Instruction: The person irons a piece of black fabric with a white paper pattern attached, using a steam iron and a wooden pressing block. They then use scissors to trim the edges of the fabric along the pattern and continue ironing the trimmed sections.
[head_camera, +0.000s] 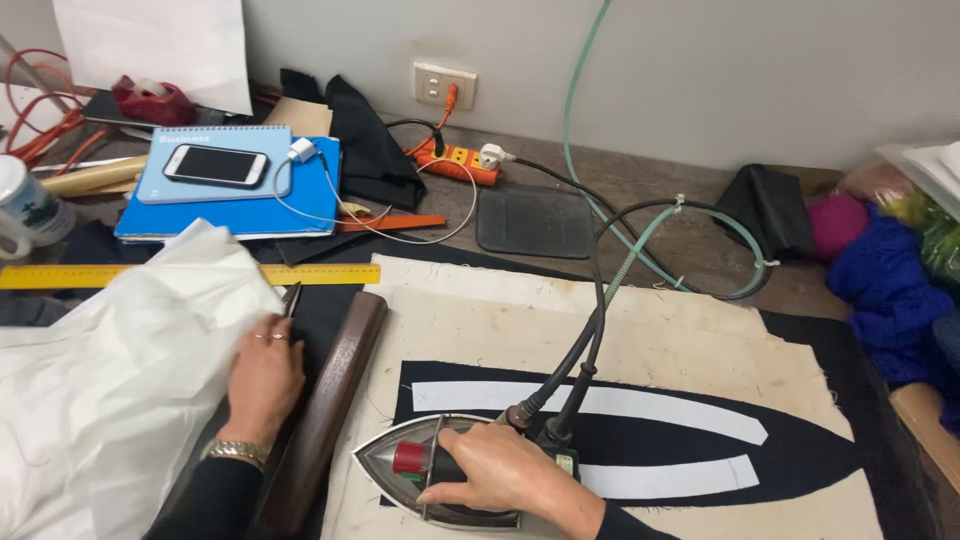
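We see right hand (505, 475), fingers clenched round handle of steam iron (440, 482). Iron sits on black fabric piece (700, 440), beside white strips (600, 400), over cream cloth (600, 325) on table (640, 185). Left hand (262, 378), fingers pressed flat on white sheet (110, 370), grasping nothing. Dark wooden block (330, 405) lies between hands; yellow ruler (170, 275) beyond.
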